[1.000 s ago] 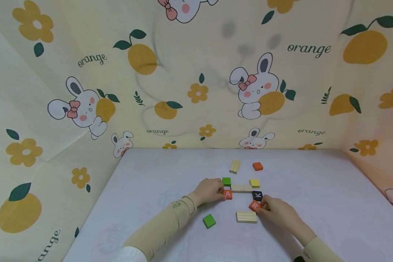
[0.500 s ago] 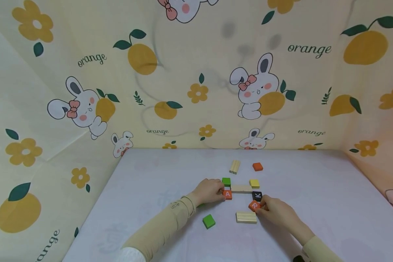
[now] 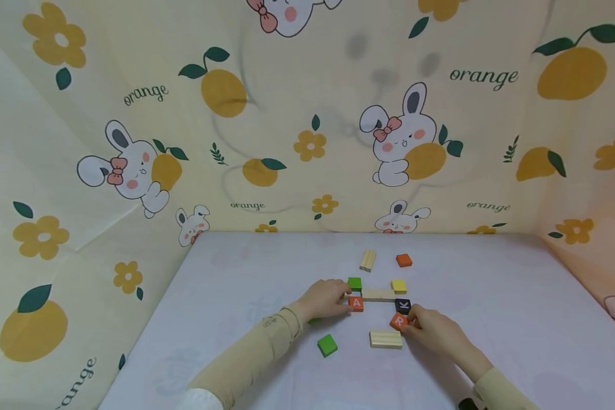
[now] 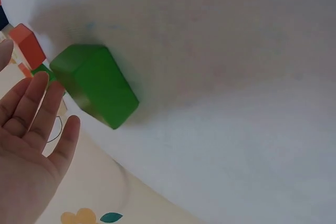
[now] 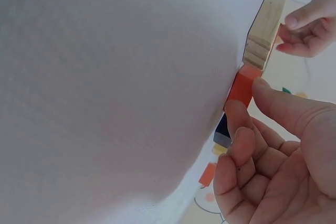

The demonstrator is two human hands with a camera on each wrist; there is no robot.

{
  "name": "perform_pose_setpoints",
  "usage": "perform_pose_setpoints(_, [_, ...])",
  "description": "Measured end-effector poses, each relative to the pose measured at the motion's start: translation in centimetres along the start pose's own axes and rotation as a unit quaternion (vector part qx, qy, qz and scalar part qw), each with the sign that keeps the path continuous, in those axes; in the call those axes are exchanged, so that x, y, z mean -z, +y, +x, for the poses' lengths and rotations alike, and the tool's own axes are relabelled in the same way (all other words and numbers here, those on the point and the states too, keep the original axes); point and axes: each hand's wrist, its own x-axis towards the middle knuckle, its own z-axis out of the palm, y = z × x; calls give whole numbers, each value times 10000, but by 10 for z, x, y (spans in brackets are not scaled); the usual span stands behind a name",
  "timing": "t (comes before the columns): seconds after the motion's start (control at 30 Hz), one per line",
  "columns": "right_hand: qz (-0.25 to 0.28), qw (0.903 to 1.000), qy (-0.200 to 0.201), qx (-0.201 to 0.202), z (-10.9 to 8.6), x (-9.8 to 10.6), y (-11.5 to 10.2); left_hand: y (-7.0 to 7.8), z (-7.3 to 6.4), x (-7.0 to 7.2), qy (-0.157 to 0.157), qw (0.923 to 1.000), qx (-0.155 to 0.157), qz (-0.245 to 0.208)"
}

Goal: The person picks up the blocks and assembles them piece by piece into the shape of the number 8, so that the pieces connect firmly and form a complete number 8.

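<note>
My left hand (image 3: 326, 298) is beside the red block marked A (image 3: 356, 303), its fingers extended and thumb apart; in the left wrist view the left hand (image 4: 31, 145) has loosely spread fingers. A green block (image 3: 355, 284) sits just behind the A block. My right hand (image 3: 435, 330) pinches the tilted red block marked R (image 3: 398, 322) between thumb and fingers; its side (image 5: 244, 85) shows in the right wrist view. The black block marked K (image 3: 402, 306) stands right behind it. A plain wooden strip (image 3: 378, 295) lies between the A and K sides.
Wooden blocks (image 3: 386, 339) lie in front, with another wooden piece (image 3: 367, 261) at the back. A yellow block (image 3: 398, 286) and a red block (image 3: 404, 260) stand further back. One green block (image 3: 327, 345) is near the left forearm; another green block (image 4: 94, 85) is close below the left wrist.
My left fingers have eased slightly away from the A block. The right hand stays on the R block, and the blocks keep their places.
</note>
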Motion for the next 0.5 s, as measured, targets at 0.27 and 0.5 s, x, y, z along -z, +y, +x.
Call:
perform_pose_setpoints(0.27, [-12,10000,-47,-53,0,0,1,0,-17,3,155,9998,47,-68])
perform_pose_setpoints(0.5, [-26,10000,-35,-30,0,0,1,-8,-35,6,292,9992,264,-98])
